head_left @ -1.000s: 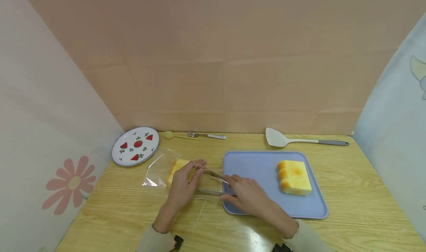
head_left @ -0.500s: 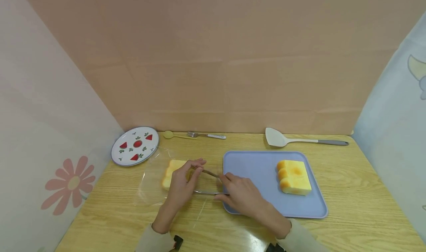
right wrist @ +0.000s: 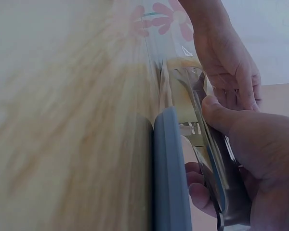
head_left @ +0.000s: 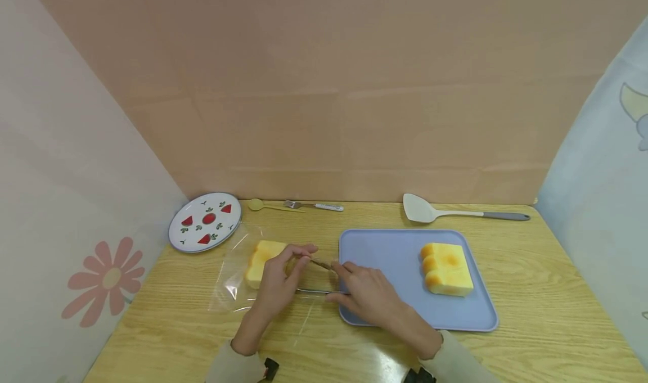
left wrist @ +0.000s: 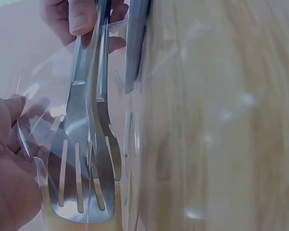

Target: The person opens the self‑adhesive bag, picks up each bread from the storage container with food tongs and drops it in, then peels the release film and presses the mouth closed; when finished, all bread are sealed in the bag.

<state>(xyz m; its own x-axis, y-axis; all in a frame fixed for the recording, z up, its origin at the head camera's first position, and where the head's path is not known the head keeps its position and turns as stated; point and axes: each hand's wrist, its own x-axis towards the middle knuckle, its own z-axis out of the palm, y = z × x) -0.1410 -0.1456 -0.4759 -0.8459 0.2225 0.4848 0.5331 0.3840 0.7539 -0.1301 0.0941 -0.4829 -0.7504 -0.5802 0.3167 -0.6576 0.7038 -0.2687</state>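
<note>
My right hand (head_left: 372, 294) grips a pair of metal tongs (left wrist: 77, 192) with slotted ends, thumb on one arm and fingers on the other. The tongs reach left into the mouth of a clear plastic bag (head_left: 230, 284). My left hand (head_left: 278, 273) pinches the upper edge of that bag's mouth between thumb and fingers. Inside the bag lies a yellow piece of bread (head_left: 263, 257) with a browned, lobed side, partly hidden behind my left hand. In the left wrist view the slotted tips overlap the bread's near end.
A blue tray (head_left: 382, 248) bearing another bread piece (head_left: 448, 269) lies under and beyond my right hand. Behind stand a white spatula (head_left: 420, 210), a fork (head_left: 314, 206), a yellow spoon (head_left: 257, 204) and a patterned plate (head_left: 205, 225). Walls close the back and sides.
My right hand and the tongs have moved slightly left. The bread has shifted left, deeper into the bag, and the bag's film has changed shape. My left hand has stayed nearly in place.
</note>
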